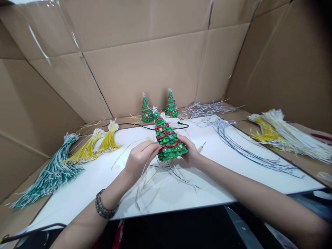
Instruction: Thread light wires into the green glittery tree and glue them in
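A small green Christmas tree figurine (168,140) is being held above the white board (85,183) between both hands, tilted with its star tip leaning away and to the left. The left hand (140,157) is being kept half closed, its fingers curled and their tips pressed against the tree's lower left edge, where pale wire strands (145,176) are being pinched and left hanging down toward the board. The right hand (190,150) is being wrapped loosely round the tree's lower right side, thumb on the front, the other fingers hidden behind it. A beaded bracelet (105,209) is being worn on the left wrist. Just beyond the right hand a small wooden-handled tool (200,148) is lying on the board. Two more tree figurines (147,110) are standing upright at the back by the cardboard wall (155,65), with a black cable (145,126) lying in front of them. Yellow wire bundles (98,145) and a teal-and-white bundle (52,169) are lying well to the left, blue-grey wires (246,152) to the right, and cream and yellow bundles (285,133) farther right
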`<state>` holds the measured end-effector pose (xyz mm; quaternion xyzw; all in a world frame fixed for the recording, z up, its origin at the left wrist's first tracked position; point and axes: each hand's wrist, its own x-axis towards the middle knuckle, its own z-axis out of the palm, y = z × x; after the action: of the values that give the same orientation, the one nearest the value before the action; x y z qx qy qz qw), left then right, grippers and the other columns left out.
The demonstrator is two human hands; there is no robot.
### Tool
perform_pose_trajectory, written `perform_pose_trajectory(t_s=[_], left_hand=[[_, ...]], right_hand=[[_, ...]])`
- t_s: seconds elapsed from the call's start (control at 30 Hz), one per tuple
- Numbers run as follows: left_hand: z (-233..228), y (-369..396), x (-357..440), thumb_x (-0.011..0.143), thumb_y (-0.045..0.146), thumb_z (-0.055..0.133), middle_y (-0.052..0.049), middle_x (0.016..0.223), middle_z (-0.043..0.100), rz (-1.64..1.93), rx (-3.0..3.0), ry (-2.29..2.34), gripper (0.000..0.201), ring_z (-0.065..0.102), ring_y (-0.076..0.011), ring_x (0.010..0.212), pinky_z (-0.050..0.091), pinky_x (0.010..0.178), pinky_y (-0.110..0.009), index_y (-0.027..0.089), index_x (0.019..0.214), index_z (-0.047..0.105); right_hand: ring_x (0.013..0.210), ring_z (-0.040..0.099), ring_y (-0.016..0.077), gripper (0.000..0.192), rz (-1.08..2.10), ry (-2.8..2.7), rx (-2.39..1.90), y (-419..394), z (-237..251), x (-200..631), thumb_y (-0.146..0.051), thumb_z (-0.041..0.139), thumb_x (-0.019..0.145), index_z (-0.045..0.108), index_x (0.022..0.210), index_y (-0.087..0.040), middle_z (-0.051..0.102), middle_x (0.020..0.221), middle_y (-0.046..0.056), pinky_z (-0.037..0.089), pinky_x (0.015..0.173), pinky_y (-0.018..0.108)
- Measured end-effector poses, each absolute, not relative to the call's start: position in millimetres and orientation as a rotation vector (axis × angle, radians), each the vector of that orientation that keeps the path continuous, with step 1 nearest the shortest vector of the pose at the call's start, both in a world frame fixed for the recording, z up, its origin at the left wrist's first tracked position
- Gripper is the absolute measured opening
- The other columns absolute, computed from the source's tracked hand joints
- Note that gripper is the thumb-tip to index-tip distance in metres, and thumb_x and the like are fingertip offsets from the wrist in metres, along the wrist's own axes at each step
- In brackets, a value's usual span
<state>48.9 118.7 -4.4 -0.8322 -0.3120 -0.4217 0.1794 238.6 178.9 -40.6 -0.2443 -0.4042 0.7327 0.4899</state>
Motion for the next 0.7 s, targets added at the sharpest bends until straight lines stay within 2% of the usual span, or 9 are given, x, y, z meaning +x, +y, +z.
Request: perform_pose_trajectory(t_s=[0.2, 0.33, 0.53, 0.7], left_hand=[[-2.2, 119.2, 48.1, 0.094, 0.015, 0.058, -0.007, 0.083, 0.07, -1.102, -2.345, -0.894, 0.007, 0.066, -0.0139, 0.073, 0.055, 0.068, -0.024, 0.014, 0.094, 0.064], [-2.8, 119.9, 47.9, 0.095, 0.016, 0.058, -0.005, 0.081, 0.068, -1.141, -2.398, -0.942, 0.007, 0.065, -0.0127, 0.072, 0.054, 0.066, -0.023, 0.015, 0.092, 0.064], [-5.5, 118.3, 52.8, 0.091, 0.015, 0.064, -0.003, 0.078, 0.07, -1.389, -2.45, -1.031, 0.005, 0.066, -0.011, 0.07, 0.053, 0.065, -0.02, 0.016, 0.087, 0.067], [-6.0, 115.4, 59.3, 0.087, 0.017, 0.07, -0.002, 0.074, 0.072, -1.748, -2.471, -1.202, 0.006, 0.065, -0.0105, 0.064, 0.053, 0.06, -0.021, 0.016, 0.081, 0.072]], right_hand=[[0.081, 0.069, 0.0207, 0.028, 1.781, -0.973, -0.623, 180.1, -42.5, 238.0, -0.046, 0.074, 0.072, 0.073, 0.093, -0.027, 0.077, 0.091, -0.003, 0.053, 0.066, 0.029], [0.094, 0.068, 0.0207, 0.031, 1.708, -1.072, -0.532, 181.3, -42.9, 239.1, -0.046, 0.074, 0.075, 0.073, 0.1, -0.027, 0.075, 0.1, -0.002, 0.053, 0.079, 0.029], [0.105, 0.066, 0.0251, 0.037, 1.605, -1.158, -0.563, 178.6, -36.2, 242.9, -0.049, 0.072, 0.074, 0.07, 0.104, -0.026, 0.074, 0.107, 0.0, 0.05, 0.092, 0.034], [0.105, 0.066, 0.0263, 0.039, 1.614, -1.101, -0.563, 177.6, -32.7, 243.2, -0.049, 0.073, 0.069, 0.069, 0.101, -0.026, 0.074, 0.104, -0.001, 0.049, 0.093, 0.036]])
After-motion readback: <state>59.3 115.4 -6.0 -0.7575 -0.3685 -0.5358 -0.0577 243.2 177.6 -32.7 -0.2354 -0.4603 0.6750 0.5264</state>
